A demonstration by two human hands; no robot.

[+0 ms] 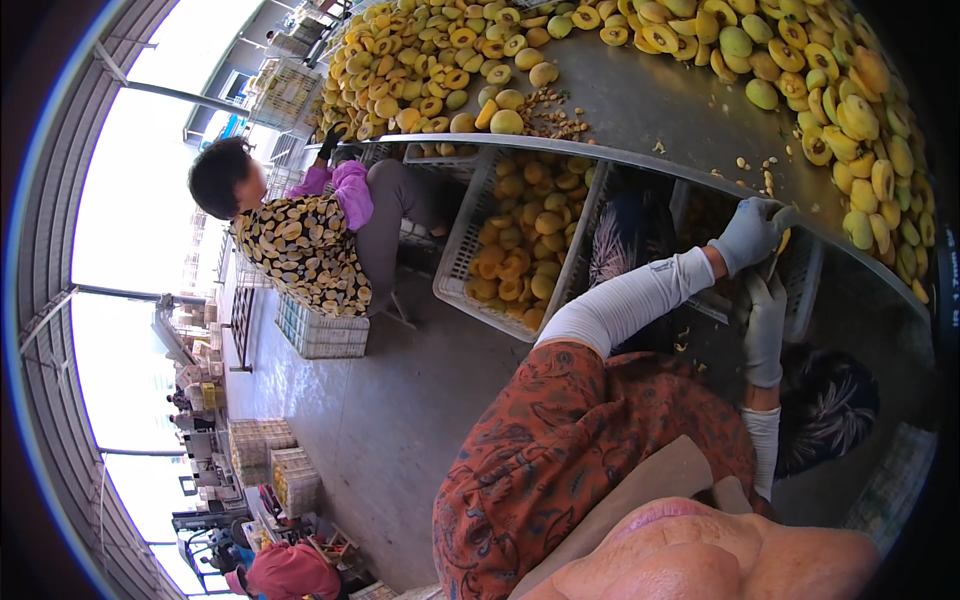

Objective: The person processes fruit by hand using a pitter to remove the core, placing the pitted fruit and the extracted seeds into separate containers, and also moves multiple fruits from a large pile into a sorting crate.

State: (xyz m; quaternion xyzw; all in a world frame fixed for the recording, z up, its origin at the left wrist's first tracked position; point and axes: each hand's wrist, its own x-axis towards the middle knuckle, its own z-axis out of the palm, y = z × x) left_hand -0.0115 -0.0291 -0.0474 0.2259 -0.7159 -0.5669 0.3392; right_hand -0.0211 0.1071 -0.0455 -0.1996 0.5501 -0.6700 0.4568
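Note:
My left hand [752, 234], in a pale grey glove, is at the rim of the metal table [637, 97] with its fingers closed on a piece of yellow stone fruit [784, 241], mostly hidden. Just below it, my gloved right hand [765, 322] grips a small blade-like tool [771, 265] that points at the fruit; its exact kind is too small to tell. White sleeves cover both forearms. Heaped on the table near my hands are halved yellow stone fruits [855, 120], many with a dark hollow or stone showing. Small pale scraps [769, 176] lie near the rim.
A white plastic crate [454, 281] of fruit halves stands under the table to the left. Beyond it, a co-worker [300, 232] sits at another fruit heap [405, 75]. Fruit stones [551, 112] lie by that heap. Stacked crates [262, 450] and another person [292, 570] are farther left.

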